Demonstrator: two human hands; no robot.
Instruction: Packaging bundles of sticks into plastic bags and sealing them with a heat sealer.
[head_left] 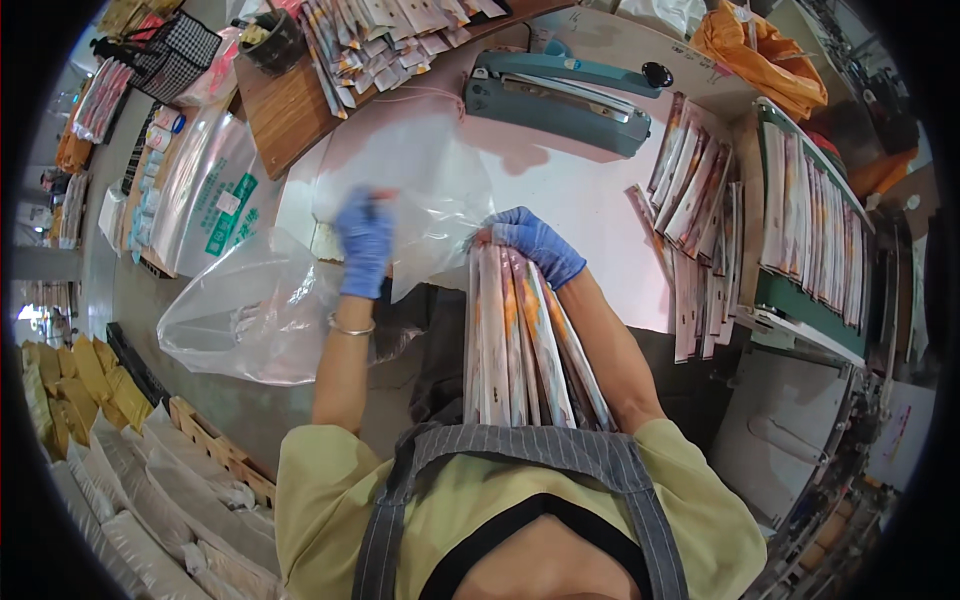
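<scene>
My left hand (365,243), in a blue glove, pinches the edge of a clear plastic bag (430,190) that hangs open over the table. My right hand (533,243), also in a blue glove, grips the top of a thick bundle of long flat printed packets (525,350). The bundle stands upright against my apron, its top end at the mouth of the bag. Both hands are close together above the near edge of the pink-white table (590,210).
A teal heat sealer (555,95) lies at the back of the table. More printed packets fan out at the right (690,200) and fill a green rack (810,230). A large clear bag (250,310) hangs at my left; sacks line the floor (150,490).
</scene>
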